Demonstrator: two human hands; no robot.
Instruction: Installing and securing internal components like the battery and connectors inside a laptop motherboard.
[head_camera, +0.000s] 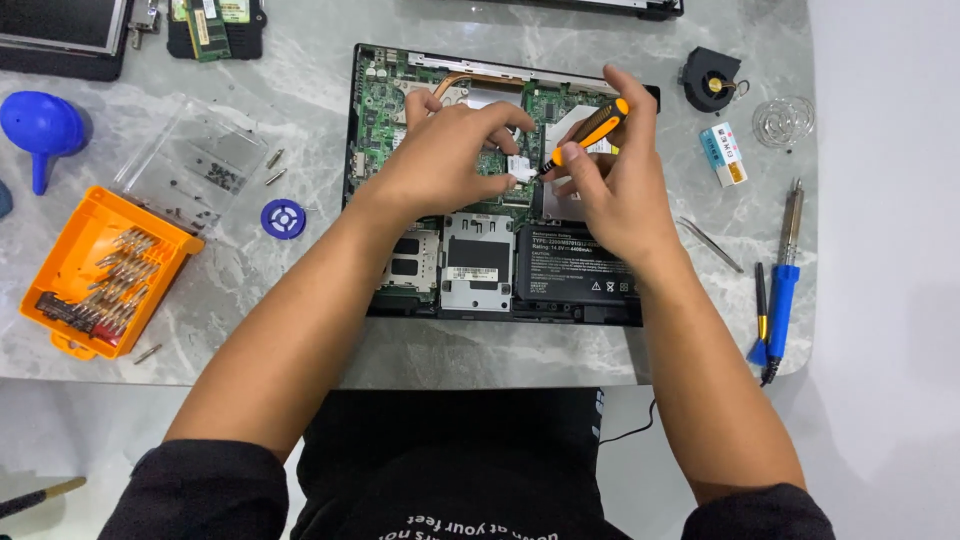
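**Both hands working over an opened laptop on a marble table**

A grey marble-patterned table (300, 300) is carrying everything, and pale floor is showing past its right and near edges. The person is sitting at the near edge in dark clothing.

The laptop (500, 180) is lying open-backed at the middle of the table, its green board exposed and a black battery (575, 265) sitting in the near right bay. The right hand (615, 190) is holding an orange-and-black screwdriver (590, 135), its grip clamped together around the handle, with the tip pointing at a small white part (519, 168) on the board. The left hand (445, 150) is resting on the board, its fingers pinching that white part from the left; its grip is closed on it.

Left of the laptop, an orange bit case (100, 270) is lying open beside its clear lid (195, 165), with a blue round disc (283, 218) and a blue blower (40, 125) nearby. To the right, a small fan (710, 78), a glass dish (783, 120), tweezers (710, 243) and a blue soldering iron (785, 280) are lying well apart from the hands. The forearms are covering part of the laptop's near edge.
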